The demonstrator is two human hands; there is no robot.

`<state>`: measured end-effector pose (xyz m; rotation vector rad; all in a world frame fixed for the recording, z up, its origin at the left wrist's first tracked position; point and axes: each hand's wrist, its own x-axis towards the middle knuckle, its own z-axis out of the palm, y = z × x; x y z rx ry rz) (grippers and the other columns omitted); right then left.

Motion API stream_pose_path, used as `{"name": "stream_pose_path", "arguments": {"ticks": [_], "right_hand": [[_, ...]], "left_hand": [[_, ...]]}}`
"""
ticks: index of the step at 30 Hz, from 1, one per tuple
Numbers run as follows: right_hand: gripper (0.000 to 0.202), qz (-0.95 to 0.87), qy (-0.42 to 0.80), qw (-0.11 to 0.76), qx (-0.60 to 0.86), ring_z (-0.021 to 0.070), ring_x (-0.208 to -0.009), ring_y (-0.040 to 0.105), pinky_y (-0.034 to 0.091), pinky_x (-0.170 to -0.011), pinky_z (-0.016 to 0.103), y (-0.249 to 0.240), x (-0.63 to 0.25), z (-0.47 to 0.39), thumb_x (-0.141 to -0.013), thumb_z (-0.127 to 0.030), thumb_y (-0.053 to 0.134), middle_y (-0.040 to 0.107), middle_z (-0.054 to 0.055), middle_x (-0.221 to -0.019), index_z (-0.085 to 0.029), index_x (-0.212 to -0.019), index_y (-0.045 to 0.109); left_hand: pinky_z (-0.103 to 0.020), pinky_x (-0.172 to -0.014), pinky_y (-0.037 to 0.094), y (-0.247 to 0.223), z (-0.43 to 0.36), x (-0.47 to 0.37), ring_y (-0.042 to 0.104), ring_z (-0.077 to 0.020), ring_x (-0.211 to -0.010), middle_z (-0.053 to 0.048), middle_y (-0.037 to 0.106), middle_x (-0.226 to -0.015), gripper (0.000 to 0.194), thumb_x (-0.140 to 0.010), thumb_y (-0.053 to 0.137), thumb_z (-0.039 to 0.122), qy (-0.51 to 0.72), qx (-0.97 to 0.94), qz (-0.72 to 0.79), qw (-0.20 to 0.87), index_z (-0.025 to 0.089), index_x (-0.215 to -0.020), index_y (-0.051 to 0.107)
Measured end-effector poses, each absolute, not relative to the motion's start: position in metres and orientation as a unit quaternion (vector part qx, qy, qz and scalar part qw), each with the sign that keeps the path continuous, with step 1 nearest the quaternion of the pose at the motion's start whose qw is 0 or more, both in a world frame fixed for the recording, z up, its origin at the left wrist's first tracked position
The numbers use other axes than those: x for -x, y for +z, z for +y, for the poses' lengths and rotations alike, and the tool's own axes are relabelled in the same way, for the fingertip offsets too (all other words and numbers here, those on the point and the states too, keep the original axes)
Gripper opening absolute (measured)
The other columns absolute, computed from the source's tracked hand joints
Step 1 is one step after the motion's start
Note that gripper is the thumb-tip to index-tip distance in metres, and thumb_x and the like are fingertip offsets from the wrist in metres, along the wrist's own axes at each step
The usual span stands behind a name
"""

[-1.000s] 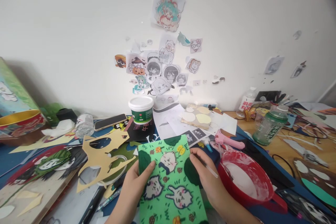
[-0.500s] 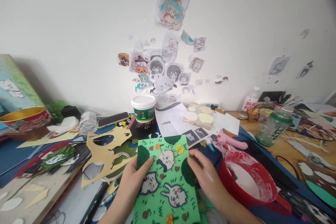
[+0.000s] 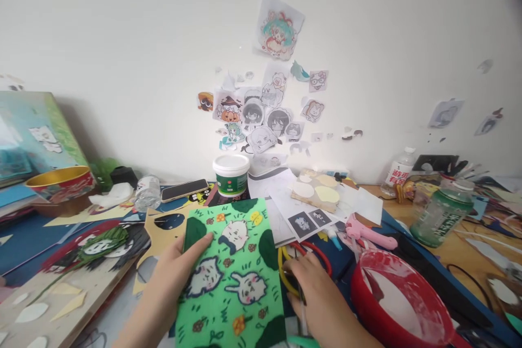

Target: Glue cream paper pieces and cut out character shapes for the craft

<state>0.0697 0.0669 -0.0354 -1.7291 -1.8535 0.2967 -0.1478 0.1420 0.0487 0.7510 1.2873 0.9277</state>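
My left hand (image 3: pixel 179 272) grips the left edge of a green painted board (image 3: pixel 248 253), its thumb on the front. Little white cartoon animals, flowers and dark green bushes are painted on the board, which is tilted up toward me. My right hand (image 3: pixel 312 288) is off the board, just to its right, with curled fingers at the handles of a pair of scissors (image 3: pixel 324 257). One handle loop is red, the other yellow. The scissor blades are partly hidden by the hand.
A red pan-like container (image 3: pixel 402 299) with white residue stands at the right, near a pink tool (image 3: pixel 371 231) and a green bottle (image 3: pixel 442 212). Behind the board are a white-lidded tub (image 3: pixel 231 174) and a phone (image 3: pixel 185 190). Cut card (image 3: pixel 153 234) lies left.
My right hand has let go of the board's right edge and moved down to the scissors, which have come into view. The board has shifted left in my left hand. The view has turned slightly.
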Motion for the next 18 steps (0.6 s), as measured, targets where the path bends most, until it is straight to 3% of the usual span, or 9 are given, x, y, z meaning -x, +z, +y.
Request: {"name": "stream_pose_path", "arguments": {"ticks": [6,11,14,18], "right_hand": [[0.037,-0.695,0.09,0.291,0.652,0.0227,-0.087,0.054,0.043,-0.074,0.032,-0.035,-0.09,0.078,-0.061,-0.002,0.049,0.062,0.006,-0.088,-0.022,-0.089,0.063],[0.013,-0.649,0.099,0.379,0.652,0.0232,-0.08,0.056,0.045,-0.07,0.034,-0.033,-0.094,0.08,-0.076,-0.021,0.051,0.061,0.008,-0.081,-0.019,-0.082,0.063],[0.025,-0.651,0.097,0.422,0.624,0.0236,-0.087,0.056,0.045,-0.075,0.035,-0.022,-0.087,0.068,-0.087,-0.034,0.042,0.063,0.009,-0.09,-0.021,-0.094,0.063],[0.03,-0.688,0.096,0.467,0.547,0.0236,-0.1,0.054,0.042,-0.087,0.036,-0.006,-0.073,0.046,-0.09,-0.036,0.038,0.062,0.007,-0.103,-0.025,-0.107,0.061]], "left_hand": [[-0.042,-0.071,0.056,0.052,0.129,0.145,0.069,-0.027,-0.07,-0.007,0.073,-0.082,0.044,-0.066,0.07,0.036,0.305,-0.431,0.505,0.683,0.022,-0.106,0.06],[-0.031,-0.067,0.052,0.022,0.134,0.146,0.066,-0.0258,-0.079,-0.005,0.071,-0.087,0.02,-0.066,0.064,0.041,0.125,-0.715,0.495,0.478,0.023,-0.075,0.068],[-0.029,-0.058,0.049,0.008,0.14,0.15,0.064,-0.0267,-0.076,-0.008,0.07,-0.088,0.019,-0.068,0.06,0.038,0.069,-0.767,0.514,0.377,0.023,-0.075,0.068],[-0.029,-0.054,0.044,-0.001,0.143,0.149,0.063,-0.0271,-0.075,-0.009,0.069,-0.086,0.021,-0.069,0.057,0.04,0.046,-0.797,0.525,0.296,0.022,-0.076,0.066]]}}
